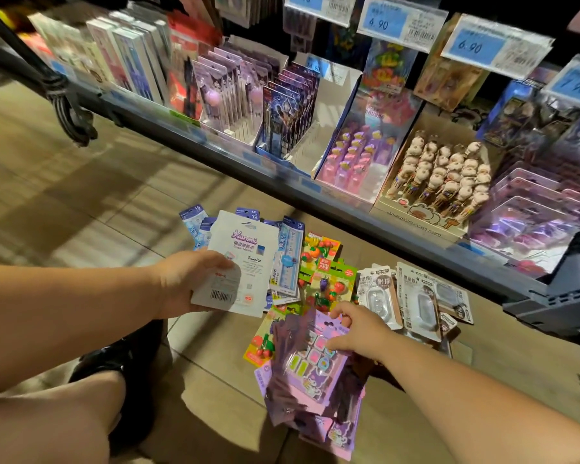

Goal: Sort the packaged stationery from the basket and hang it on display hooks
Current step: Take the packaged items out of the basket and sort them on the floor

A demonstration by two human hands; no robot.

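**Sorting, not yet hanging**

On the tiled shop floor (pixel 81 195) below the shelf (pixel 282 180) lay sorted piles (pixel 320 266). Your left grip (pixel 188 279) was clamped on a white Kuromi eraser packet (pixel 245 262) above them. Your right grip (pixel 359 329) pinched the purple Kuromi packs (pixel 312 373). Next, I judged: match the packet to its pile.

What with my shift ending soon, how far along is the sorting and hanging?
Done: packs lie grouped on the floor, blue ruler packs, fruit eraser packs, grey-brown packs. In hand: left hand holds a white Kuromi pack, right hand grips the purple pack stack. Remaining: none of these hangs on a hook yet.
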